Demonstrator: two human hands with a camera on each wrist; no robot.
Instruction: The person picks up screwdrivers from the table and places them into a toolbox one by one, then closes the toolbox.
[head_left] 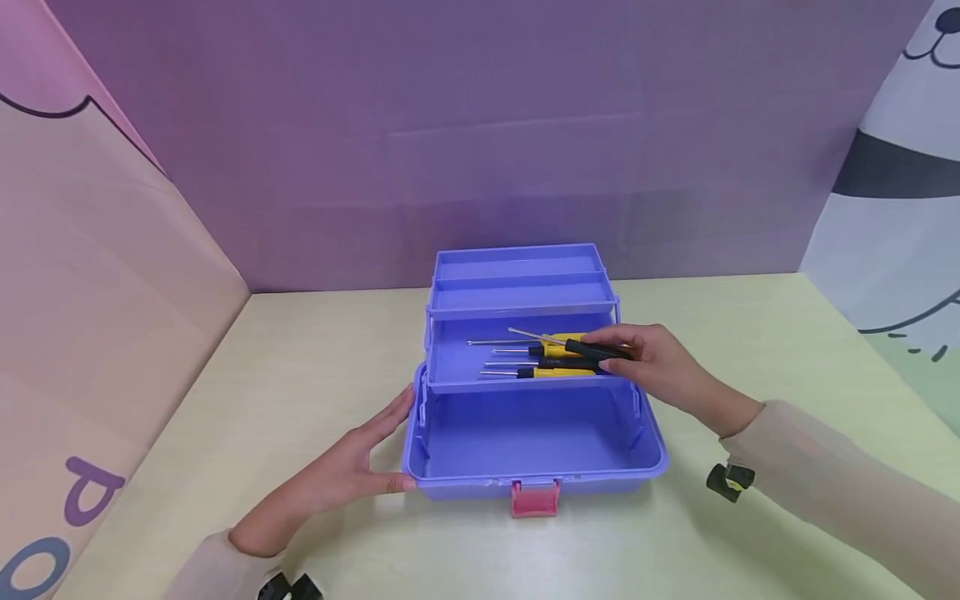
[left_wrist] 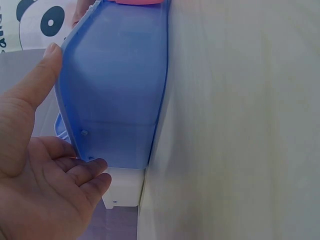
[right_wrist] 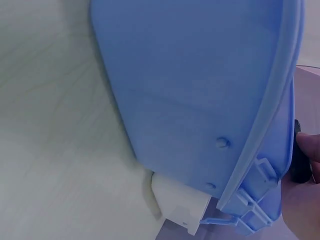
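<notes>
A blue plastic toolbox [head_left: 534,467] stands open on the pale table, its pink latch [head_left: 535,498] at the front. Its fold-out tray [head_left: 457,367] holds several screwdrivers with yellow and black handles. My right hand [head_left: 648,360] reaches over the tray and pinches a screwdriver with a black and yellow handle [head_left: 592,348], its tip pointing left. My left hand [head_left: 358,467] rests against the toolbox's left front corner, fingers straight, thumb on the front wall. The left wrist view shows this hand [left_wrist: 40,170] flat beside the blue wall [left_wrist: 120,95]. The right wrist view shows the box's outer wall [right_wrist: 200,90].
A purple board stands behind the table, a pink one on the left and a white panda-print one [head_left: 900,208] on the right. The box's lid trays [head_left: 517,279] stand raised at the back. Bare tabletop [head_left: 300,358] lies on both sides of the box.
</notes>
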